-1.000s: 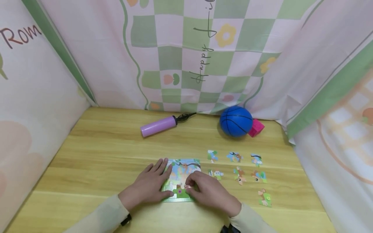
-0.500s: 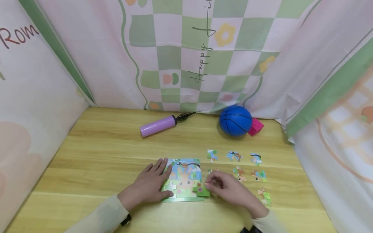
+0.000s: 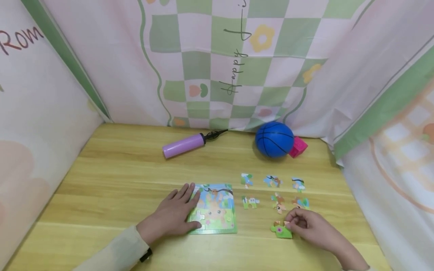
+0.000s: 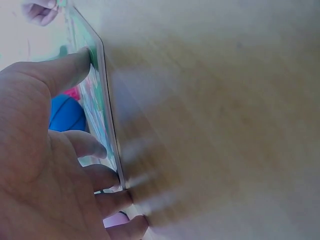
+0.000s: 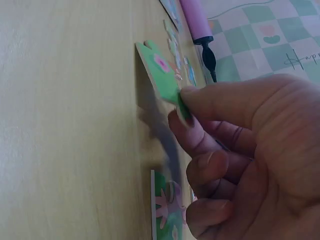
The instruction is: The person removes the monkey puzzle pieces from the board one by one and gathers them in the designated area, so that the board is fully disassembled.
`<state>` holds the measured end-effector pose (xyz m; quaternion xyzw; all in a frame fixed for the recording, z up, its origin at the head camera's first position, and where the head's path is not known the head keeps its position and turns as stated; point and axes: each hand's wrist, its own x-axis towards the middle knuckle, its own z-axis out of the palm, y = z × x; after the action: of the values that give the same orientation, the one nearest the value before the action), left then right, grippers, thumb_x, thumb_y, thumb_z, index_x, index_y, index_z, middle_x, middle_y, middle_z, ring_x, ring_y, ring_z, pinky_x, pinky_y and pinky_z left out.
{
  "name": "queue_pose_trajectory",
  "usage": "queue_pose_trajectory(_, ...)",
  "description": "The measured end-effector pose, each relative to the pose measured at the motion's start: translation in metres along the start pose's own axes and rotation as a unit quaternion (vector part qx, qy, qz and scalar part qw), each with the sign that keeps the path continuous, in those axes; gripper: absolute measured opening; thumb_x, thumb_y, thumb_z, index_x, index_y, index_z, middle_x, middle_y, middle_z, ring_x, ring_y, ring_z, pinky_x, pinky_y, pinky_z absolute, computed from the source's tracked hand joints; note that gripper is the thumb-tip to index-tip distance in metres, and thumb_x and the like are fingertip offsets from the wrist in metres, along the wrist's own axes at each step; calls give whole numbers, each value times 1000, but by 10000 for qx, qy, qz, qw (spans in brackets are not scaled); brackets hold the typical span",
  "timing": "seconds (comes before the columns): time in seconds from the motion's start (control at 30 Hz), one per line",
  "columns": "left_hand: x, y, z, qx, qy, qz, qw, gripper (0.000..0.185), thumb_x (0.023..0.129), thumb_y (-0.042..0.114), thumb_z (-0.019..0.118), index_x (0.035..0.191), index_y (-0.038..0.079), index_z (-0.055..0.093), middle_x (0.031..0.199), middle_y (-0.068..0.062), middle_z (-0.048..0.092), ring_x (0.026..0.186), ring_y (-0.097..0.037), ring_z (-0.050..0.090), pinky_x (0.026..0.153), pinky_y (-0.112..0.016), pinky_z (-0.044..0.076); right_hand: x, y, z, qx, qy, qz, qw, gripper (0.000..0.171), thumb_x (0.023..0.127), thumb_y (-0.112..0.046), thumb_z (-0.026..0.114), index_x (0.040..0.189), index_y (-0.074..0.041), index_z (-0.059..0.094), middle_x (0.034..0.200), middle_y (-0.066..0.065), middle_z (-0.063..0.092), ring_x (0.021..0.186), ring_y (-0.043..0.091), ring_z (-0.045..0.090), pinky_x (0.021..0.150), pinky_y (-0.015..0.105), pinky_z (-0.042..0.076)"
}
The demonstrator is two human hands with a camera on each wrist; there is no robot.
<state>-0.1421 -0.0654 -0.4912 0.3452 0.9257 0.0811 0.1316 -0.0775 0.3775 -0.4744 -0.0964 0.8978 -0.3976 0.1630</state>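
My left hand [image 3: 174, 212] rests with spread fingers over the left edge of a puzzle board [image 3: 218, 224], which shows a faint printed animal picture. In the left wrist view, the thumb [image 4: 72, 70] lies on the board's rim. Right of the board, my right hand [image 3: 315, 229] pinches a green puzzle piece [image 3: 281, 231] with a pink flower between thumb and index finger. The right wrist view shows this piece tilted above the table with its shadow below. Another green piece [image 5: 165, 210] lies under that hand, hidden in the head view.
Loose puzzle pieces lie in rows to the right, among them a white-and-green one [image 3: 251, 202] and a blue one with a branch [image 3: 298, 184]. Behind are a purple hand pump [image 3: 184, 145], a blue ball [image 3: 274, 139] and a pink block [image 3: 298, 146]. Curtains enclose the table.
My right hand has lifted the green piece off the board's lower right part and carried it rightward over the table. The printed picture beneath is uncovered. My left hand stays in place.
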Motion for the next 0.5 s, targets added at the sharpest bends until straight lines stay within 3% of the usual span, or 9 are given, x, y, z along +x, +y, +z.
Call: queue_pose_trajectory(0.5, 0, -2, 1, 44, 8, 5, 10000, 94, 96, 70, 48, 162, 8, 23, 166, -20, 8, 152, -38, 8, 118, -58, 17, 5, -2, 4, -760, 385, 111, 9963, 11, 95, -24, 74, 97, -15, 68, 82, -7, 60, 71, 7, 53, 60, 24, 48)
